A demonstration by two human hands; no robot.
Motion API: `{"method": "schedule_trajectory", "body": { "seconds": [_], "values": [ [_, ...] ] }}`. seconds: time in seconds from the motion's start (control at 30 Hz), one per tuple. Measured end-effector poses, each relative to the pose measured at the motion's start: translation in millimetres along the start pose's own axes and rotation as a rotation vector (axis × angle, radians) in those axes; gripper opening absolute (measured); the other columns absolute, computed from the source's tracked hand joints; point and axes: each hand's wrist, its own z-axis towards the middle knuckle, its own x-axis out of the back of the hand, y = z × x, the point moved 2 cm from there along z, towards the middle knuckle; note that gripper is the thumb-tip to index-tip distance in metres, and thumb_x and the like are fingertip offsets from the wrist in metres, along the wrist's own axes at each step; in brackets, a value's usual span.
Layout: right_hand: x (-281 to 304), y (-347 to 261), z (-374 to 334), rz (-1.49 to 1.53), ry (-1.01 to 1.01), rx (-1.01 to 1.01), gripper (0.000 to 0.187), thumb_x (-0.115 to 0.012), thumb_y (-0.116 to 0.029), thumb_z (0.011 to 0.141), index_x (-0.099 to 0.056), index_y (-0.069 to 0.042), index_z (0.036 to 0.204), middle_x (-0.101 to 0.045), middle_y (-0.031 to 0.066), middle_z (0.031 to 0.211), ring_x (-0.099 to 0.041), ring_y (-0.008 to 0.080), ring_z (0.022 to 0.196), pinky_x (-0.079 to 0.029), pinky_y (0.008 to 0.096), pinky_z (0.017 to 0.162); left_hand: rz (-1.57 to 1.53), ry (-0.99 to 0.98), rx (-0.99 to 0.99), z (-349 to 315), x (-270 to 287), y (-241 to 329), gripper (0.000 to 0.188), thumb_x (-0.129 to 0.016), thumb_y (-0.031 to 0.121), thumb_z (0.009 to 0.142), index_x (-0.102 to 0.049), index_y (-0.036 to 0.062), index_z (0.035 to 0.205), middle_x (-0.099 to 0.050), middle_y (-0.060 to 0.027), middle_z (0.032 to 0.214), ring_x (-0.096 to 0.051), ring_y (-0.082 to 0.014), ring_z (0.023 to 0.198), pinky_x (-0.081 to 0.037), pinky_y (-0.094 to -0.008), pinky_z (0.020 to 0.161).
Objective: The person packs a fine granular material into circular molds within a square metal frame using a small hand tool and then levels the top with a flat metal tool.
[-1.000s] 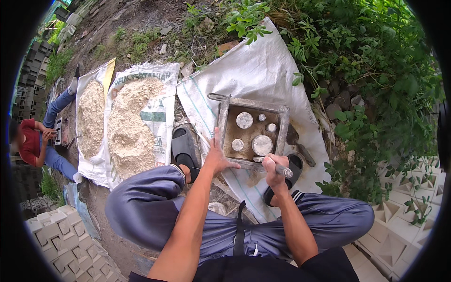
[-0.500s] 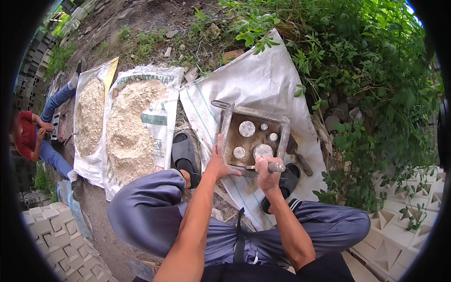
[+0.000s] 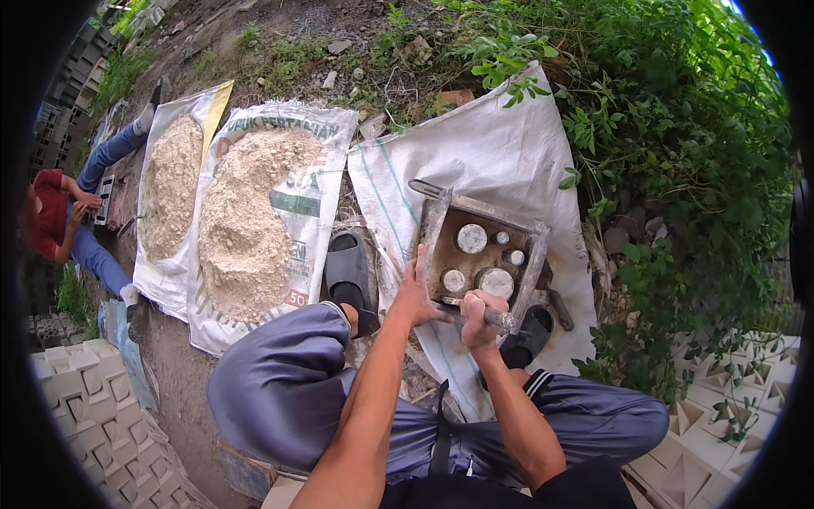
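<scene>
While the square frame (image 3: 534, 271) is touched at its near-left corner by the left hand (image 3: 413, 297), fingers spread apart, a rod-like handle (image 3: 501, 320) is clamped in the right hand's (image 3: 478, 324) wrapped fingers at the frame's near edge. Five pale-topped cylinders (image 3: 471, 238) are enclosed by the frame, laid on a white woven sheet (image 3: 492, 153); left of it, pale powder (image 3: 246, 229) is heaped on sacks (image 3: 326, 229).

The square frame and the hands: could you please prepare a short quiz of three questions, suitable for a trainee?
1. How many round pieces show inside the square frame?
2. Which hand grips the rod-like handle?
3. True or false: the frame rests on a dark green sheet.

Key:
1. Five.
2. The right hand.
3. False; it rests on a white sheet.
</scene>
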Motion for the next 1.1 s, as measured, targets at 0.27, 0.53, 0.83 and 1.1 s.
{"method": "schedule_trajectory", "body": {
  "seconds": [0.27, 0.53, 0.83, 1.1],
  "values": [
    [-3, 4, -10, 0.216, 0.066, -0.096, 0.036, -0.042, -0.004, 0.087, -0.035, -0.005, 0.051, -0.036, 0.0, 0.05, -0.031, 0.0085, 0.046, -0.029, 0.0289, 0.044, -0.146, -0.203, -0.138, 17, 9, -21, 0.158, -0.094, 0.016, 0.048, 0.032, 0.0214, 0.144, -0.033, -0.023, 0.148, -0.039, -0.0358, 0.133, -0.033, -0.039, 0.111],
    [-16, -11, -7, 0.199, 0.069, -0.053, 0.036, -0.044, -0.013, 0.086, -0.038, -0.002, 0.052, -0.04, 0.0022, 0.049, -0.034, 0.0101, 0.045, -0.033, 0.0293, 0.045, -0.025, -0.368, 0.016, 19, 15, -19, 0.152, -0.089, 0.021, 0.059, 0.043, 0.0167, 0.136, -0.034, -0.0324, 0.144, -0.044, -0.0366, 0.13, -0.034, -0.0349, 0.109],
    [-20, -4, 8, 0.19, 0.135, 0.035, 0.031, -0.049, -0.008, 0.083, -0.043, -0.001, 0.053, -0.042, 0.007, 0.048, -0.039, 0.0155, 0.042, -0.032, 0.0354, 0.045, 0.039, -0.443, 0.11, 22, 8, -9, 0.156, -0.091, 0.018, 0.056, 0.043, 0.0177, 0.136, -0.034, -0.0307, 0.145, -0.044, -0.0365, 0.13, -0.035, -0.0358, 0.109],
    [16, -28, -17, 0.108, 0.013, 0.051, 0.037, -0.047, -0.012, 0.087, -0.039, 0.0, 0.053, -0.038, 0.0036, 0.048, -0.035, 0.0116, 0.045, -0.027, 0.0327, 0.045, -0.06, -0.409, -0.069, 24, 13, -22, 0.158, -0.091, 0.02, 0.056, 0.05, 0.0084, 0.127, -0.029, -0.0264, 0.149, -0.031, -0.0298, 0.139, -0.019, -0.0338, 0.117]
  ]
}}
